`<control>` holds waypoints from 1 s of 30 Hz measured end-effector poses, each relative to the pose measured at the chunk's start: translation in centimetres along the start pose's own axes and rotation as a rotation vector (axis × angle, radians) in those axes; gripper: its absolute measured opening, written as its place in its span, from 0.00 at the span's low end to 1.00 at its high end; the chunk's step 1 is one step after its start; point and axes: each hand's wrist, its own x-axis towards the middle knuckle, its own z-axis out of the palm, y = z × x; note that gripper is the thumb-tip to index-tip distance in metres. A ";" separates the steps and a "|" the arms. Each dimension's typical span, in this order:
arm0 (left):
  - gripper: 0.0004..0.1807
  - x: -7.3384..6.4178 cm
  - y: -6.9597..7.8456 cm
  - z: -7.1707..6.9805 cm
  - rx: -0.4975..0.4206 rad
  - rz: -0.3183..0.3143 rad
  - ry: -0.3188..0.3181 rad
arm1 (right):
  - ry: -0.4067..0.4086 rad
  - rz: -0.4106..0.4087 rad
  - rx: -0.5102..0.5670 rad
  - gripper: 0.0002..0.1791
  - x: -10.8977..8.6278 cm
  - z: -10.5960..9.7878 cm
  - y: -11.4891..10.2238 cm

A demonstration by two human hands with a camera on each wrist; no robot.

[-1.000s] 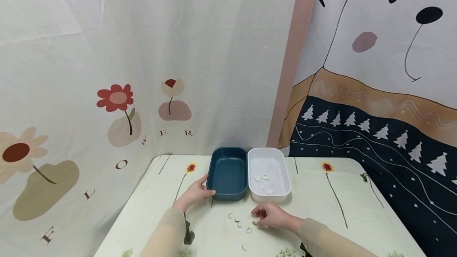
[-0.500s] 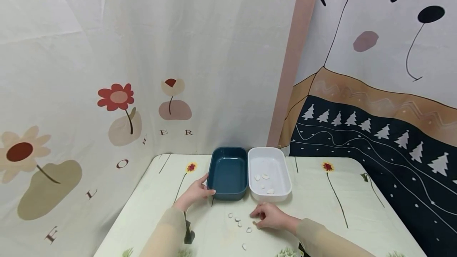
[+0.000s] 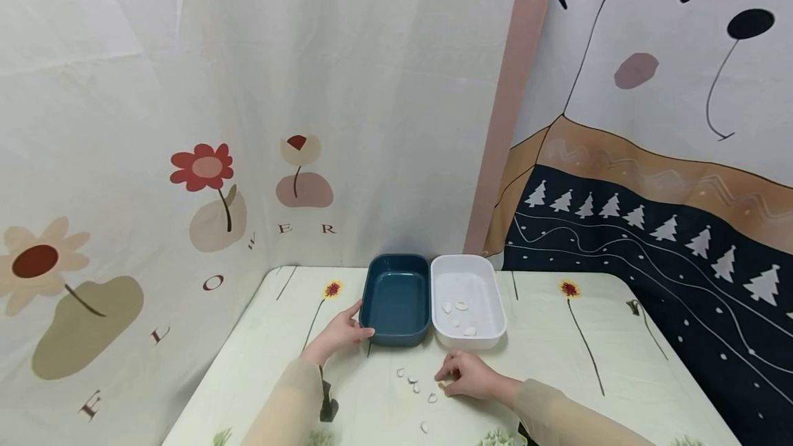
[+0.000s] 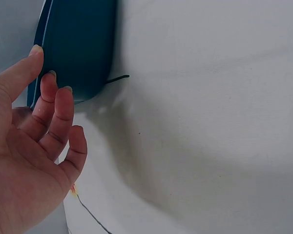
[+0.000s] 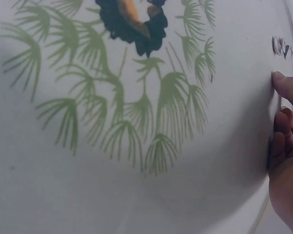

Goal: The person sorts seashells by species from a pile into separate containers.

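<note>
In the head view, my left hand (image 3: 341,334) holds the left front corner of a dark teal rectangular dish (image 3: 396,337). The left wrist view shows the thumb at the dish's rim and curled fingers beside its wall. Against its right side stands a white dish (image 3: 469,343) with several pale shell-like pieces (image 3: 461,305) inside. My right hand (image 3: 472,374) is low over the table in front of the white dish. A small yellowish piece (image 3: 441,384) shows between its thumb and fingers; whether it is pinched is unclear. Several pale shell-like pieces (image 3: 431,398) lie loose to its left.
A pale tablecloth (image 3: 545,349) with printed flowers and leaves covers the table. Printed fabric hangs behind it and on the left, with a bear-pattern cloth (image 3: 644,239) at the right. Both dishes stand near the back edge.
My right thumb and fingers have drawn slightly closer around the small piece. The left hand and both dishes keep their places; the head view has shifted slightly.
</note>
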 end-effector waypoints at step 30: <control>0.45 0.3 -0.3 0.0 0.010 0.003 0.002 | 0.033 -0.022 -0.058 0.07 -0.4 0.4 -0.5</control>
